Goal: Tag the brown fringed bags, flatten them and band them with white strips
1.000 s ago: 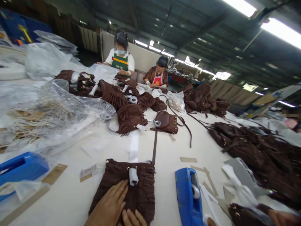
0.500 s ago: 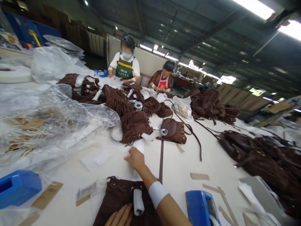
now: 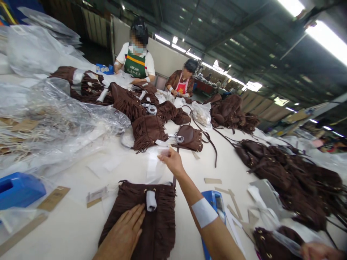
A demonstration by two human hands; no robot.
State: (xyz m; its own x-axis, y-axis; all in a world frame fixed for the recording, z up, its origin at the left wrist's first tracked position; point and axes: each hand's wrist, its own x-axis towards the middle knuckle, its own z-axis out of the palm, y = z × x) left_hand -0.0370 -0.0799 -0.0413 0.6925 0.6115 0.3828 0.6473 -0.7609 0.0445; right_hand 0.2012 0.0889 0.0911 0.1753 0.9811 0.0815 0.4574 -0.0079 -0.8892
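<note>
A dark brown fringed bag lies flat in front of me. Its clasp is wrapped in white padding. My left hand rests on the bag with fingers stretched out, just left of that wrapped piece. Beyond the bag, my right hand pinches the upper right corner of a thin white sheet, partly see-through. Just past that hand lie another fringed brown bag and a small brown bag with a long strap.
Blue tape dispensers stand left and right. Cardboard tags lie at left; clear plastic covers the far left. Brown bags are piled at right. Another person's hand is beside a bag at lower right. Two people work across the table.
My right hand has moved right and now pinches the white sheet. More of my left hand and the bag shows. Another person's hand and a brown bag have appeared at lower right.
</note>
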